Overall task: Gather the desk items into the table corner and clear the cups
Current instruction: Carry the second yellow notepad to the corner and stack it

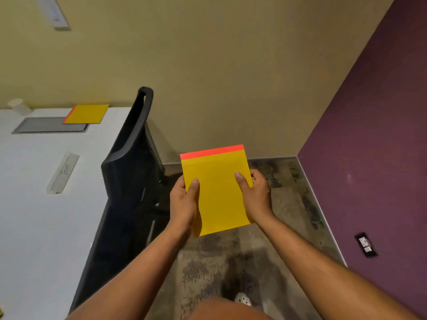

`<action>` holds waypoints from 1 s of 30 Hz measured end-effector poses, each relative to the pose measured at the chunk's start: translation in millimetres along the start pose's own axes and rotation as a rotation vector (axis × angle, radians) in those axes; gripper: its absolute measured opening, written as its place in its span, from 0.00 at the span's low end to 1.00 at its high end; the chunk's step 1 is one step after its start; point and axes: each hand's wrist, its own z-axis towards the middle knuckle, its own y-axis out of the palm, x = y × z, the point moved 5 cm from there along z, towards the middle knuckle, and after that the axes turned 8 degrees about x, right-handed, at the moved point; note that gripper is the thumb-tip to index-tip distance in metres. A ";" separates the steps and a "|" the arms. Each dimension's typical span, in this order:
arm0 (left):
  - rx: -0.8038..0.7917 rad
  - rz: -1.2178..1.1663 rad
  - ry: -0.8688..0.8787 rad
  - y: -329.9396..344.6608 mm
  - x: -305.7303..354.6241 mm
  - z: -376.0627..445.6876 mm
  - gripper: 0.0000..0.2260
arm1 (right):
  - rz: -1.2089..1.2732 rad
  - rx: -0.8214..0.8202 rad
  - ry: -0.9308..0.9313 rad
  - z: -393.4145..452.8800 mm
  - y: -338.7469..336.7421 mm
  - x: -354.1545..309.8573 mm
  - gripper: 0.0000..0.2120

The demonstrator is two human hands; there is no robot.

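I hold a yellow notepad (217, 192) with an orange-red top strip in both hands, out over the floor to the right of the table. My left hand (183, 202) grips its left edge and my right hand (254, 195) grips its right edge, thumbs on top. A second yellow notepad (87, 113) lies at the far corner of the white table (41, 215). Further left at the back edge stands a white paper cup (18, 106), next to the wall.
A grey flush hatch (49, 125) is set in the table beside the second notepad. A clear name plate (63, 172) lies mid-table. A black office chair (131, 162) stands against the table's right edge. A purple wall (374, 146) with an outlet (365, 244) closes the right side.
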 end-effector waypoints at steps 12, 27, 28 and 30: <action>0.053 -0.031 -0.016 103.2 20.4 106.1 0.09 | 0.005 0.007 -0.050 153.7 11.7 21.1 0.24; 0.121 -0.209 0.092 152.3 135.8 336.8 0.11 | 0.074 -0.130 -0.144 387.2 143.7 -91.8 0.18; 0.152 -0.224 0.102 147.7 145.5 349.3 0.11 | 0.082 -0.145 -0.164 397.2 157.8 -102.3 0.17; 0.216 -0.251 0.116 136.2 161.2 371.5 0.10 | 0.089 -0.199 -0.191 416.9 188.4 -120.7 0.13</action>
